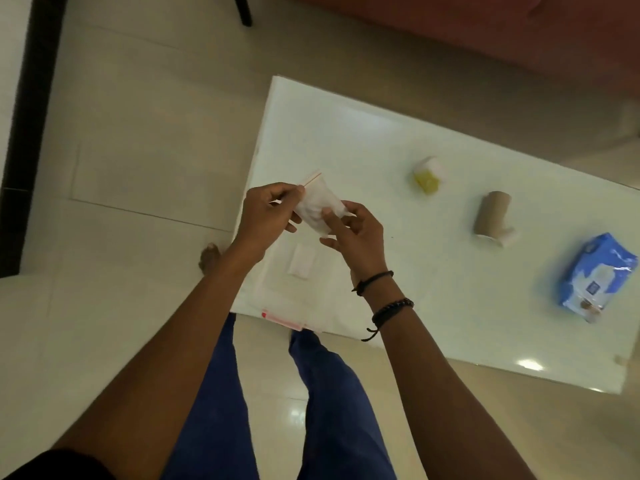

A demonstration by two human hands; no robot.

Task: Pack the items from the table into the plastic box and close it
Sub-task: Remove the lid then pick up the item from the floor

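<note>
A small clear plastic zip bag with a thin red seal strip (pixel 318 201) is held up over the left end of the white glossy surface (pixel 346 140), just left of the frame's centre. Something white and crumpled fills it; what it is cannot be told. The left hand (pixel 263 216) pinches the bag's upper corner beside the red strip between thumb and fingertips. The right hand (pixel 356 233) grips the bag's lower end, thumb on the front and fingers curled behind.

Below the hands, a larger flat clear plastic bag with a red band (pixel 277 308) lies on the surface at its near edge, with a small white rectangular pad (pixel 300 265) at it; inside or on top cannot be told.

Further right on the surface, well apart, lie a small yellow and white container (pixel 428 174), a tan roll with a white end (pixel 490 213), and a blue and white soft pack (pixel 599 277) at the right of the frame.
</note>
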